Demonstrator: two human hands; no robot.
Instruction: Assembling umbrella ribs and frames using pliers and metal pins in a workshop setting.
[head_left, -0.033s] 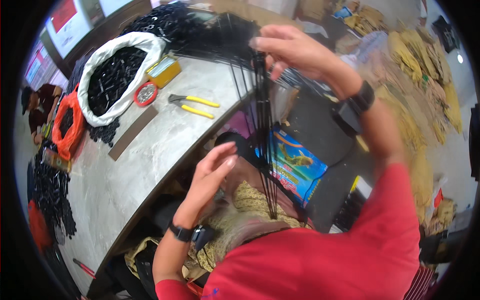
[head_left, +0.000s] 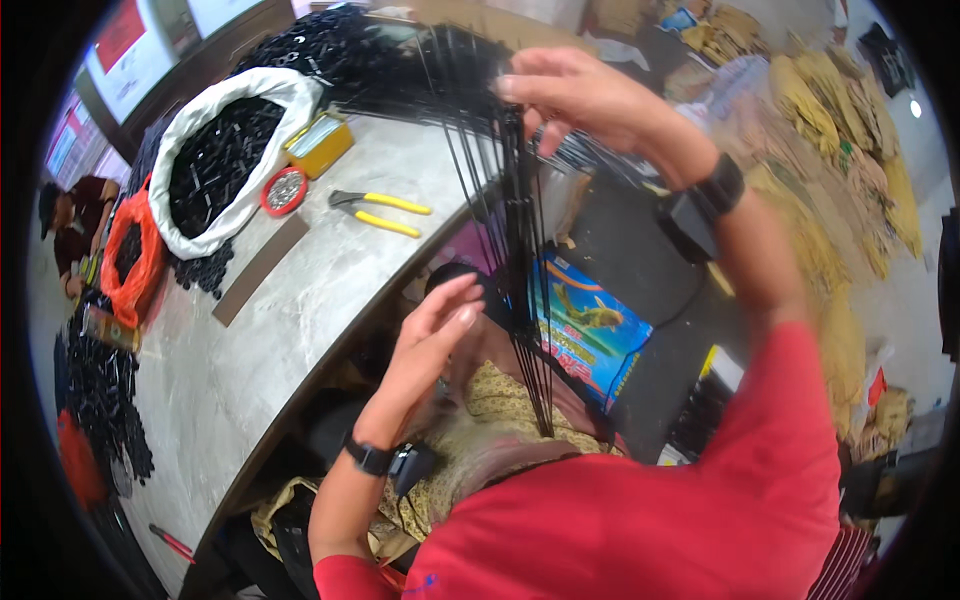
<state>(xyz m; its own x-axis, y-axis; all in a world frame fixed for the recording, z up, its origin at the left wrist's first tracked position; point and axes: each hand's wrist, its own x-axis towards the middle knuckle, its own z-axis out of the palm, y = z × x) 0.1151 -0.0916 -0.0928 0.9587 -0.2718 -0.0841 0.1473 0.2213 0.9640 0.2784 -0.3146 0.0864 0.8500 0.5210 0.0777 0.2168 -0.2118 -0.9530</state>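
Note:
Near the top of the view my right hand (head_left: pixel 590 100) is closed around the upper part of a bundle of thin black rods (head_left: pixel 520 220). The bundle hangs almost upright, and its lower ends reach down to my lap. Several rods fan out loosely to the left of the main bunch. Left of the bundle is my left hand (head_left: pixel 437 330), with its fingers apart and nothing visible in them. It does not touch the rods. Patterned yellowish cloth (head_left: pixel 490 395) covers my lap.
A grey table (head_left: pixel 300 290) on the left holds yellow-handled pliers (head_left: pixel 385 212), a dark flat strip (head_left: pixel 262 270), a red dish of small metal pieces (head_left: pixel 284 190), a yellow box (head_left: pixel 322 150), a white sack (head_left: pixel 180 225) of black parts and an orange bag (head_left: pixel 122 280). A person (head_left: pixel 80 225) is at far left.
My left hand has shifted slightly up and to the right. The loose rods spread a little farther left at the top. My right hand stays closed on the bundle.

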